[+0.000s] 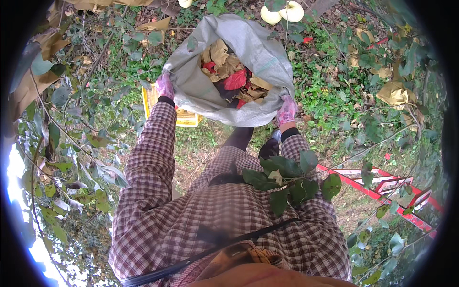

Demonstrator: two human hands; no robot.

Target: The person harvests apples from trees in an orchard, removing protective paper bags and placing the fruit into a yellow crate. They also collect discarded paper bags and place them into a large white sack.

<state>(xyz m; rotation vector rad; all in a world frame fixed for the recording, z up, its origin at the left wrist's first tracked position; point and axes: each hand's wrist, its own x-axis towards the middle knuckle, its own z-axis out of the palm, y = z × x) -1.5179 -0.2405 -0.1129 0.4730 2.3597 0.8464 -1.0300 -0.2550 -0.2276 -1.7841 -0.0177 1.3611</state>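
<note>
A large whitish woven sack (258,48) hangs open in front of me, its mouth facing up. Brown paper bags and red and dark paper pieces (235,80) lie inside it. At the sack's left rim, my left hand (165,87), in a pink patterned glove, is closed on the edge. My right hand (287,110), gloved alike, grips the rim on the right side. Both arms reach forward in checked sleeves. How deep the sack is filled cannot be seen.
A yellow crate (191,119) stands behind the sack at left, partly hidden. A red ladder (377,184) lies or leans at right. Pale yellow apples (291,11) show at the top. Leafy branches (291,179) cross near me, and brown paper bags (397,93) hang at right.
</note>
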